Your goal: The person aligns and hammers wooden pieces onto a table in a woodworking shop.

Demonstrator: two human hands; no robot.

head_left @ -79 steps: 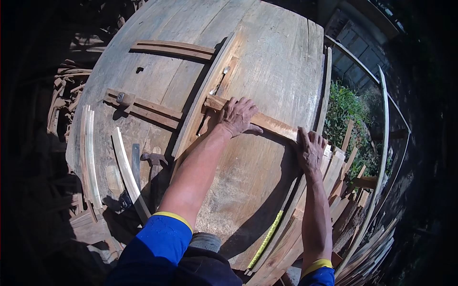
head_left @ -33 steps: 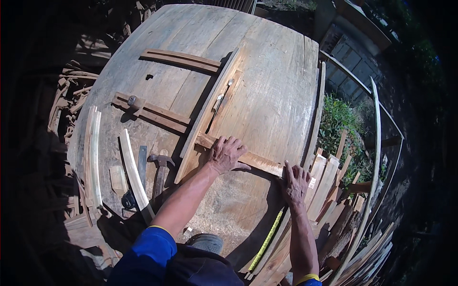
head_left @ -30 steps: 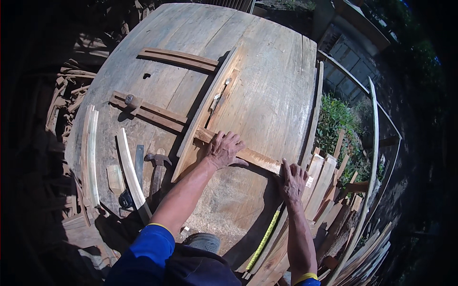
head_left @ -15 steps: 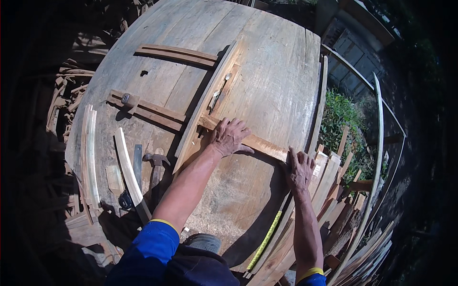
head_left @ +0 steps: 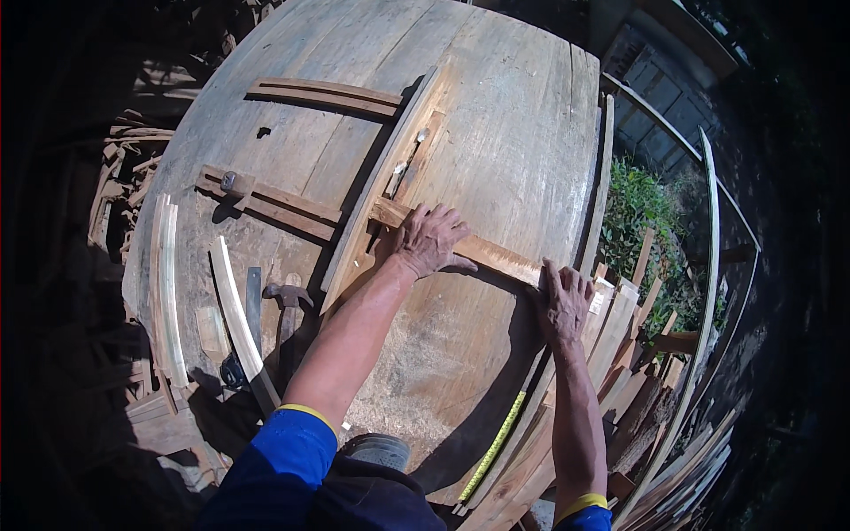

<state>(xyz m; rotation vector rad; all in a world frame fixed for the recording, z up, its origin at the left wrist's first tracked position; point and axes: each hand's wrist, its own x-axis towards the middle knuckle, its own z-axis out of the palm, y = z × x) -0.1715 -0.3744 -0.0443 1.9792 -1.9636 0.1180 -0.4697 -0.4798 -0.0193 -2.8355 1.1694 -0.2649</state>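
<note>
A short wooden slat lies crosswise over the workbench, its left end by a long raised wooden batten. My left hand grips the slat near that end, fingers over its far side and thumb along the near side. Around the slat's right end, at the bench's right edge, my right hand is closed, hiding the tip. Beside the batten, beyond my left hand, lies a narrow wooden strip with small pieces next to it.
A hammer, a flat metal strip and pale curved slats lie left of my left forearm. Paired brown slats extend left from the batten. A yellow measuring tape runs along the near right edge, beside stacked boards.
My right hand has shifted slightly right with the slat's end. My left hand stays on the slat, moved a little to the right.
</note>
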